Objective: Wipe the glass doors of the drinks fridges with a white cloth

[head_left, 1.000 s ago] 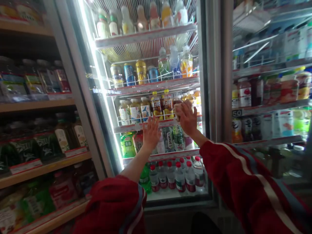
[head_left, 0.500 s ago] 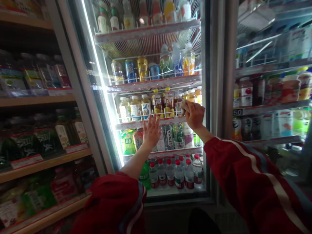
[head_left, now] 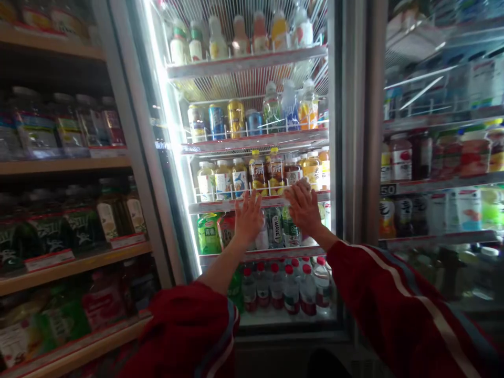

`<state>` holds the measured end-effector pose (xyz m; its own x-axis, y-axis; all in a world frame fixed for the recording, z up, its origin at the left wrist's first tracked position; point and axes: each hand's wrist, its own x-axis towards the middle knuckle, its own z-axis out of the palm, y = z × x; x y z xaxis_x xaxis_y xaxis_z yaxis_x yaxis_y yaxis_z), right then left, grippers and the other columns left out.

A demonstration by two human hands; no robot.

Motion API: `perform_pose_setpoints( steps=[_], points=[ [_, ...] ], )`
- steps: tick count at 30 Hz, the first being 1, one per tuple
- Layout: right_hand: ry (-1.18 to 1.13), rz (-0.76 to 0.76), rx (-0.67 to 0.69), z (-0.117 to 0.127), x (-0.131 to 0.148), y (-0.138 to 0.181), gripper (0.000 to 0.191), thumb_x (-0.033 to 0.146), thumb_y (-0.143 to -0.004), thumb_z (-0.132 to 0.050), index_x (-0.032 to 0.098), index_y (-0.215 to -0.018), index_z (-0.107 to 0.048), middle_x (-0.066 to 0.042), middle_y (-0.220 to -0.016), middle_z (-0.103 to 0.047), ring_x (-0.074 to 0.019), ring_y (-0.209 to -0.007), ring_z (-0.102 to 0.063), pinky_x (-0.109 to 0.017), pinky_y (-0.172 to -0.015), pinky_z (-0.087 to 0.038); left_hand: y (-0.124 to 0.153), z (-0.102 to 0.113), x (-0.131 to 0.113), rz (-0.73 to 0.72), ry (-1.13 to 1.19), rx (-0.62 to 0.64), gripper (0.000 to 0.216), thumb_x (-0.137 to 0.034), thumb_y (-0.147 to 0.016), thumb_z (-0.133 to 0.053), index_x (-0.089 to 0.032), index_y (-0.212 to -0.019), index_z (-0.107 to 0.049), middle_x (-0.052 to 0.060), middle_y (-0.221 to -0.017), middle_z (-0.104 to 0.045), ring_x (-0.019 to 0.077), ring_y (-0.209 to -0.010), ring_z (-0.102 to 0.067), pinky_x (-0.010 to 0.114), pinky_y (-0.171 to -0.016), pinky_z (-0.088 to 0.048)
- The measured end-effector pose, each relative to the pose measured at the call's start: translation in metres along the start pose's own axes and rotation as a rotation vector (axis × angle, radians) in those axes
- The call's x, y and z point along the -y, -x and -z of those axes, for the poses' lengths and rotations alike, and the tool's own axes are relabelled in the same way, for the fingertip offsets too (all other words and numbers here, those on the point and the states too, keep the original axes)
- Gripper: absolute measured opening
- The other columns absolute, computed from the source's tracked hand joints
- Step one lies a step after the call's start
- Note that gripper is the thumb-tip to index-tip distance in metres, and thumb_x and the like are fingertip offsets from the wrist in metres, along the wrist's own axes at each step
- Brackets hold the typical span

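A lit drinks fridge with a glass door [head_left: 337,157] stands in front of me. My left hand [head_left: 249,220] lies against the glass, fingers spread and holding nothing, in front of the lower shelves. To its right, my right hand [head_left: 305,212] presses a crumpled, pale cloth [head_left: 302,185] to the door, near a shelf's red-and-white front strip [head_left: 275,201]. Part of the cloth is hidden under the fingers. Behind the glass, bottles of tea [head_left: 258,173] with yellow caps show just above my hands.
Wooden shelves [head_left: 71,265] with bottled drinks run along the left. A second fridge section with drinks lies behind glass on the right, past a metal upright [head_left: 364,131]. Red-capped bottles [head_left: 291,289] stand at the bottom of the lit fridge.
My right hand has slid left and down across the glass with the cloth, coming closer to my left hand. My left hand stays in about the same place; the view has shifted slightly.
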<state>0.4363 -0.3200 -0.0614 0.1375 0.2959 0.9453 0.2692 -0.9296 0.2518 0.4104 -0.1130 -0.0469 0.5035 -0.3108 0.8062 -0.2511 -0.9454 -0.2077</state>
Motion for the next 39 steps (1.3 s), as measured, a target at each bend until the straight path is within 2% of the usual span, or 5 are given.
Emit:
perform_pose_setpoints(
  steps=[9, 16, 23, 31, 39],
  points=[
    [0.029, -0.451, -0.137, 0.004, -0.038, -0.014, 0.056, 0.023, -0.089, -0.038, 0.018, -0.144, -0.029, -0.017, -0.147, -0.032, -0.0310, -0.138, -0.023, -0.060, -0.105, -0.022, 0.002, 0.001, -0.004, -0.051, 0.028, -0.013, 0.063, -0.028, -0.085, -0.049, -0.020, -0.143, -0.027, 0.009, -0.154, -0.018, 0.0259, -0.143, -0.006, 0.056, -0.113, -0.010],
    [-0.065, 0.008, 0.024, -0.001, -0.002, 0.003, 0.051, 0.016, -0.087, -0.041, 0.028, -0.136, -0.042, -0.006, -0.144, -0.042, -0.0220, -0.137, -0.029, -0.052, -0.111, -0.016, 0.012, -0.004, -0.009, -0.193, -0.002, 0.015, 0.057, -0.026, -0.086, -0.045, -0.018, -0.141, -0.031, 0.009, -0.151, -0.026, 0.0242, -0.142, -0.013, 0.058, -0.112, -0.010],
    [0.019, -0.503, -0.144, 0.001, -0.046, -0.001, 0.055, 0.024, -0.089, -0.035, 0.016, -0.143, -0.029, -0.016, -0.147, -0.032, -0.0291, -0.138, -0.025, -0.058, -0.106, -0.020, 0.014, -0.004, 0.001, -0.134, 0.004, 0.014, 0.056, -0.027, -0.086, -0.044, -0.017, -0.140, -0.032, 0.011, -0.152, -0.024, 0.0236, -0.142, -0.014, 0.056, -0.112, -0.011],
    [-0.039, -0.033, -0.005, -0.002, 0.001, 0.012, 0.048, 0.016, -0.087, -0.039, 0.024, -0.134, -0.045, -0.009, -0.143, -0.042, -0.0219, -0.137, -0.029, -0.049, -0.111, -0.017, 0.018, 0.000, 0.006, -0.077, 0.013, 0.010, 0.056, -0.027, -0.085, -0.044, -0.016, -0.139, -0.034, 0.012, -0.151, -0.025, 0.0246, -0.141, -0.016, 0.056, -0.112, -0.013],
    [-0.029, -0.430, -0.113, -0.003, -0.011, -0.004, 0.053, 0.024, -0.089, -0.036, 0.019, -0.142, -0.032, -0.014, -0.147, -0.035, -0.0262, -0.138, -0.025, -0.055, -0.108, -0.017, 0.030, -0.002, 0.033, 0.007, -0.003, -0.021, 0.060, -0.028, -0.085, -0.046, -0.015, -0.141, -0.030, 0.012, -0.152, -0.022, 0.0247, -0.142, -0.015, 0.056, -0.112, -0.010]
  ],
)
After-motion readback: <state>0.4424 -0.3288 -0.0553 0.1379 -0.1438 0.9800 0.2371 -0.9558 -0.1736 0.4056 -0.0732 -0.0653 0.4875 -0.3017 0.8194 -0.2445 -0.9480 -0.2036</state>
